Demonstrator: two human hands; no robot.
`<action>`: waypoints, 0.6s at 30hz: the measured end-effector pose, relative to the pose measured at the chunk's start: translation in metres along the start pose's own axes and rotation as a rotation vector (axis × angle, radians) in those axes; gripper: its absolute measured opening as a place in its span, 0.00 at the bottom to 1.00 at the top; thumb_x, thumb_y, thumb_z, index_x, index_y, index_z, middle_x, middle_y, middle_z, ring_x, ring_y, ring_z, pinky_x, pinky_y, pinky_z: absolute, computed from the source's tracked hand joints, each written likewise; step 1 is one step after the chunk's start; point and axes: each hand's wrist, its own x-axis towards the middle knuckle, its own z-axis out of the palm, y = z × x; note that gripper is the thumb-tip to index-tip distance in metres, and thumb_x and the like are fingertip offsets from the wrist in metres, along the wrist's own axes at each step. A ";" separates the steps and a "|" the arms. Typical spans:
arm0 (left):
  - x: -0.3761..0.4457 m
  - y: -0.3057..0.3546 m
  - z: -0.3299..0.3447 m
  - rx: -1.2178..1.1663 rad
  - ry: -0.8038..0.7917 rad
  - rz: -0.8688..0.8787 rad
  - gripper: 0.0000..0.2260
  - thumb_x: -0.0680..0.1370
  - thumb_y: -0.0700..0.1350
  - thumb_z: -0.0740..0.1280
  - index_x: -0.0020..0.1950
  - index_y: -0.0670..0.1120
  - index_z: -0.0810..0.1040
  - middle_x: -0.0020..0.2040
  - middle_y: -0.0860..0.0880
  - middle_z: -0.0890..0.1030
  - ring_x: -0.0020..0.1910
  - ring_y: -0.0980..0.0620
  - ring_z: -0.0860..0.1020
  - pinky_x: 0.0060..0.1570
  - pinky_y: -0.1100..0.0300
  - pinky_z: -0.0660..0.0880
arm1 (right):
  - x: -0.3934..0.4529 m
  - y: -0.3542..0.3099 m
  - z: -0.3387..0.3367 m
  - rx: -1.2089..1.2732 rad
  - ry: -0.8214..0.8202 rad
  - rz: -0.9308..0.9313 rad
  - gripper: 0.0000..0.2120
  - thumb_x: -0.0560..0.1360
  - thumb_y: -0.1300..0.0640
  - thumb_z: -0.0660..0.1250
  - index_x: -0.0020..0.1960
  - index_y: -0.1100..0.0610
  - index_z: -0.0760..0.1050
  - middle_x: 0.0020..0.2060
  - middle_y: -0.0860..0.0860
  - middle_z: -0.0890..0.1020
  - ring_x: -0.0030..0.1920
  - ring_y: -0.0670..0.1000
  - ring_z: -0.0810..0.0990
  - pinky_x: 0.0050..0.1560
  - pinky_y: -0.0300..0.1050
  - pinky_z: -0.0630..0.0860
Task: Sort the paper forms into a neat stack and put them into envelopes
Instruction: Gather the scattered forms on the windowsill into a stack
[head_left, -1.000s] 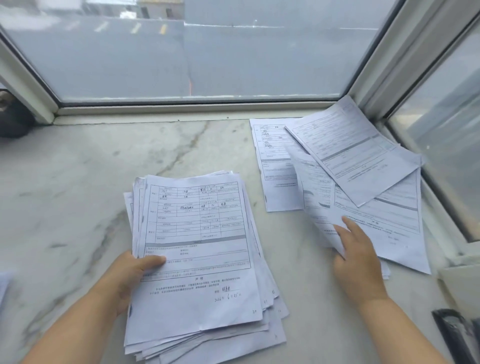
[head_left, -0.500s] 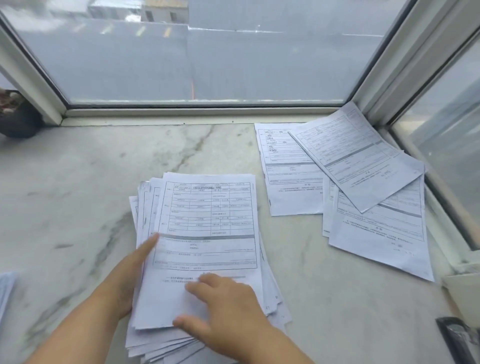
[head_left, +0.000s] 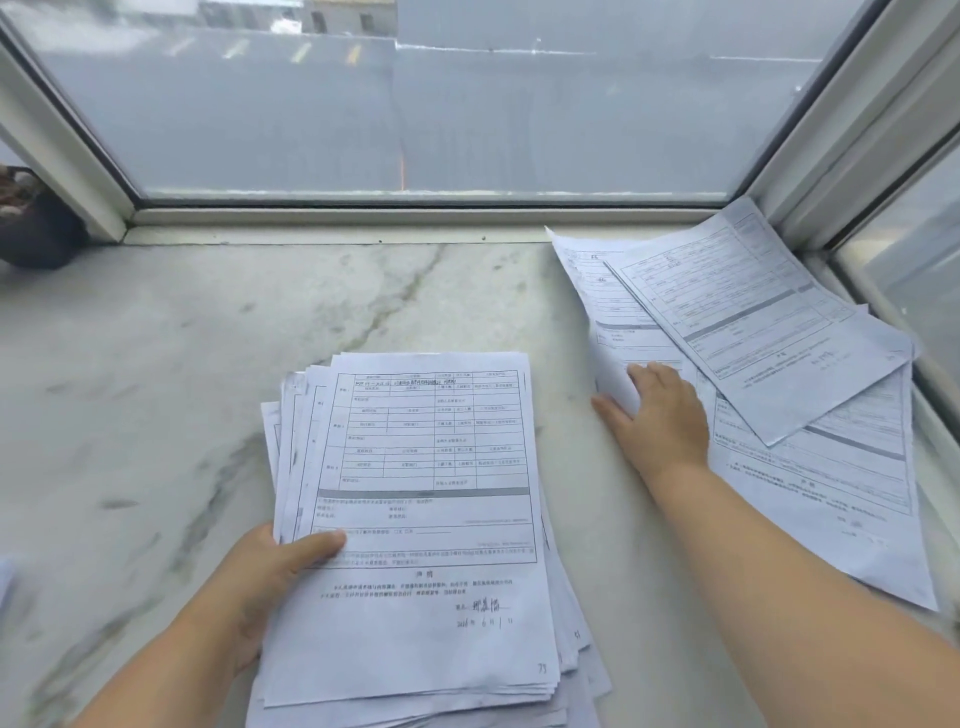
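A thick, slightly fanned stack of printed forms lies on the marble sill in front of me. My left hand grips its left edge, thumb on the top sheet. To the right, several loose forms lie spread and overlapping near the window corner. My right hand pinches the near left corner of the leftmost loose form, which is bent upward at that edge. No envelope is visible.
The marble window sill is bounded by window frames at the back and right. A dark pot sits at the far left. A white paper edge shows at the left border.
My right hand left the stack, where it laid a sheet, and reached right to the loose forms, lifting the edge of the leftmost one. My left thumb curled back onto the stack.
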 end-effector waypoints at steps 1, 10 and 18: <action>0.000 0.000 0.000 -0.002 -0.009 0.002 0.21 0.64 0.37 0.74 0.56 0.37 0.80 0.49 0.37 0.84 0.48 0.36 0.82 0.55 0.43 0.76 | 0.003 0.004 -0.005 0.056 0.034 -0.008 0.22 0.76 0.51 0.65 0.68 0.54 0.71 0.64 0.54 0.74 0.63 0.57 0.71 0.58 0.49 0.67; -0.004 0.004 -0.002 0.013 0.012 -0.014 0.17 0.71 0.40 0.73 0.58 0.37 0.79 0.48 0.38 0.84 0.48 0.38 0.83 0.54 0.44 0.77 | -0.091 -0.072 -0.043 0.199 -0.080 -0.266 0.32 0.72 0.65 0.56 0.75 0.49 0.65 0.59 0.56 0.81 0.52 0.61 0.81 0.47 0.47 0.73; -0.009 0.009 -0.003 -0.211 -0.102 -0.013 0.25 0.77 0.63 0.59 0.63 0.47 0.78 0.58 0.42 0.82 0.58 0.42 0.80 0.64 0.46 0.70 | -0.219 -0.165 -0.013 -0.034 -0.823 -0.390 0.39 0.75 0.34 0.59 0.79 0.46 0.45 0.79 0.51 0.42 0.77 0.51 0.46 0.72 0.54 0.57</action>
